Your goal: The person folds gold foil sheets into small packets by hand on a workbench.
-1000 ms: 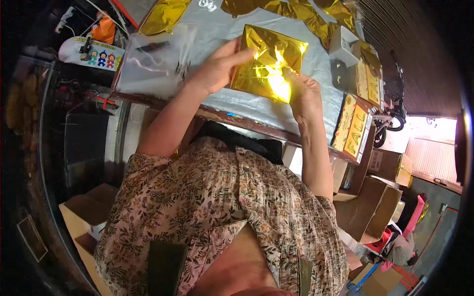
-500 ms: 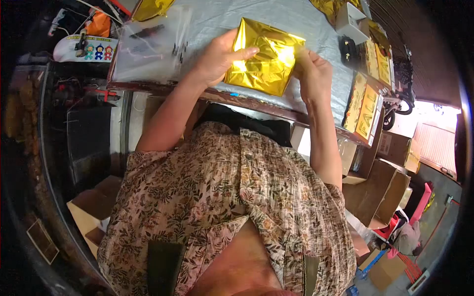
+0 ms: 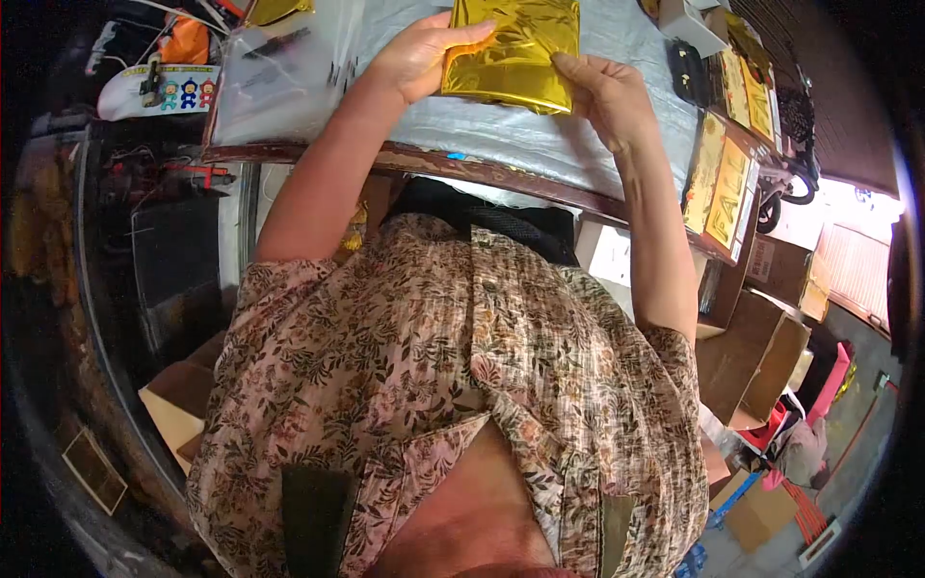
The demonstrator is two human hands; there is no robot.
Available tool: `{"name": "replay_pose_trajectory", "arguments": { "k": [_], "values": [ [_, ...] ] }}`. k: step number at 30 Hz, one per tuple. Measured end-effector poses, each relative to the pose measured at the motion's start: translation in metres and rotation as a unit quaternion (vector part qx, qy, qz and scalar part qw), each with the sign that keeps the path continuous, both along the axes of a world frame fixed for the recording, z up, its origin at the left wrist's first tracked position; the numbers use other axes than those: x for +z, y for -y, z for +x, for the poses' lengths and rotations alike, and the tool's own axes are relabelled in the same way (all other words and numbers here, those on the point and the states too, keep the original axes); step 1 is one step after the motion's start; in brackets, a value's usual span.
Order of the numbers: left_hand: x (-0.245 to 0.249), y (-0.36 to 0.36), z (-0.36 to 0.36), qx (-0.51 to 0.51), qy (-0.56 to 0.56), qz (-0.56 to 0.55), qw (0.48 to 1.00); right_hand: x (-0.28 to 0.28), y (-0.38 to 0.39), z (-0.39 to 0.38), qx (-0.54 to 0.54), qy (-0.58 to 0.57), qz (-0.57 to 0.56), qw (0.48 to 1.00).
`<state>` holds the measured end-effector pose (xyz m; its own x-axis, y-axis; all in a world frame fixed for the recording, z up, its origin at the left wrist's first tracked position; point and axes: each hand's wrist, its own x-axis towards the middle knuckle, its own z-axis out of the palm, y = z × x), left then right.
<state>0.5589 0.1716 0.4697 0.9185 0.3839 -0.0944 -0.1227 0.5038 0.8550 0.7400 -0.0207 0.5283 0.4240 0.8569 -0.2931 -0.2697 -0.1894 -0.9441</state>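
A shiny gold foil packet [image 3: 515,58], flat and roughly square, is held above the covered table [image 3: 482,135], its top cut off by the view's edge. My left hand [image 3: 424,58] grips its left side, thumb lying across the front. On the right, my right hand [image 3: 607,87] pinches the lower right edge between thumb and fingers. The fingers behind the foil are partly hidden.
Clear plastic sheets [image 3: 279,96] lie on the table's left part. To the right are a black case [image 3: 690,72], a white box [image 3: 694,27] and packs marked FALL [image 3: 727,202]. Open cardboard boxes [image 3: 747,356] stand below at right.
Both hands and the gold packet have moved up in the view, away from the body. The packet now hangs straighter, and my right hand's grip sits lower on its right edge.
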Motion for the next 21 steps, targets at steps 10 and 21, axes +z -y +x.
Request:
{"name": "replay_pose_trajectory", "arguments": {
  "k": [10,21],
  "values": [
    [0.040,0.023,-0.004,0.012,-0.050,-0.003,0.999,-0.021,-0.018,0.029,0.010,0.005,-0.014,1.000],
    [0.051,0.028,-0.003,-0.069,-0.057,-0.007,0.996,-0.013,-0.023,0.039,0.029,-0.007,0.071,0.997]
  ]
}}
